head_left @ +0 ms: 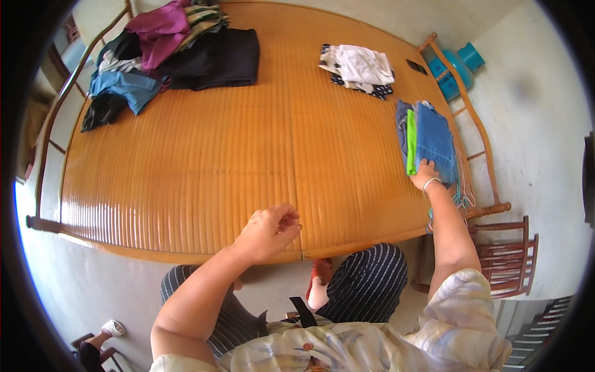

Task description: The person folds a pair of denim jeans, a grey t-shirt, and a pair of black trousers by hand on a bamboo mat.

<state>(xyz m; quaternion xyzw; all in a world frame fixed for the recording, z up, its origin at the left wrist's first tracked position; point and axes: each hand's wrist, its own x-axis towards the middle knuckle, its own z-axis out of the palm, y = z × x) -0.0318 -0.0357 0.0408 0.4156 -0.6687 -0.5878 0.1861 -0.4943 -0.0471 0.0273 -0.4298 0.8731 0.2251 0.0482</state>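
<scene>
- left hand (268, 230)?
- fingers curled, thumb slightly apart, palm mostly hidden, over the bed (186, 180).
- right hand (425, 175)?
- touching the folded clothes (436, 139) near the bed's right edge; its underside's hidden, can't tell if it's pinching.

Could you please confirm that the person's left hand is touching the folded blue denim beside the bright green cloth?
Not quite: the head view shows the right hand touching the folded blue denim beside the bright green cloth; the left hand is apart from it.

The denim (434, 133) is blue, one cloth (411, 142) lime green, the trousers (369, 282) dark, white-striped.
</scene>
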